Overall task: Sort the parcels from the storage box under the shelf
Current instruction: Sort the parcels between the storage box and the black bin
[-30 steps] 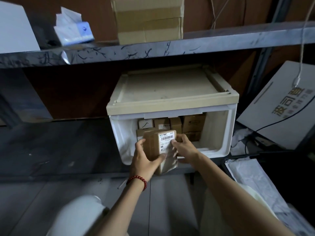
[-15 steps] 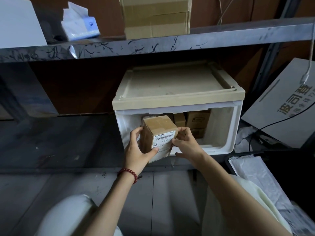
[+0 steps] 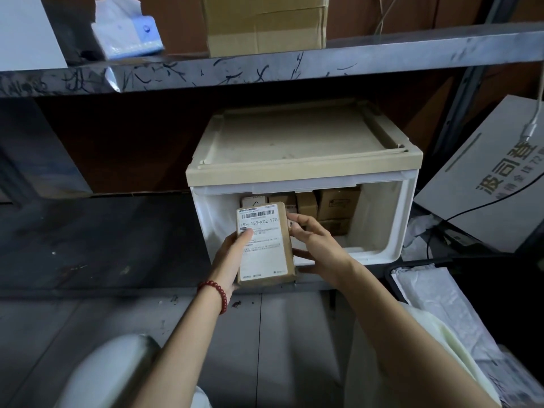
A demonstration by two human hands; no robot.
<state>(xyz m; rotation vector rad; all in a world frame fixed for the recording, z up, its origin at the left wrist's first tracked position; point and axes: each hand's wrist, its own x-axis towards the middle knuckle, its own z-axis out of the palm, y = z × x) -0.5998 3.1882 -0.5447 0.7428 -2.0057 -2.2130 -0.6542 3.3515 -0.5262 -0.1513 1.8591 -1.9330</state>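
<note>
Head view — left hand (image 3: 232, 257) clamps the parcel (image 3: 284, 228), thumb on its label (image 3: 262, 254); right hand (image 3: 318, 248) pinches the opposite edge; a slackened thumb could drop it below the grip.

Tissue pack (image 3: 129, 36), grey printed board (image 3: 482, 184), white cable (image 3: 532, 128)

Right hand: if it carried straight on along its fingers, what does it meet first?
The parcel, whose right edge the right hand touches; past it, probably the cartons inside the storage box, depth unclear.
</note>
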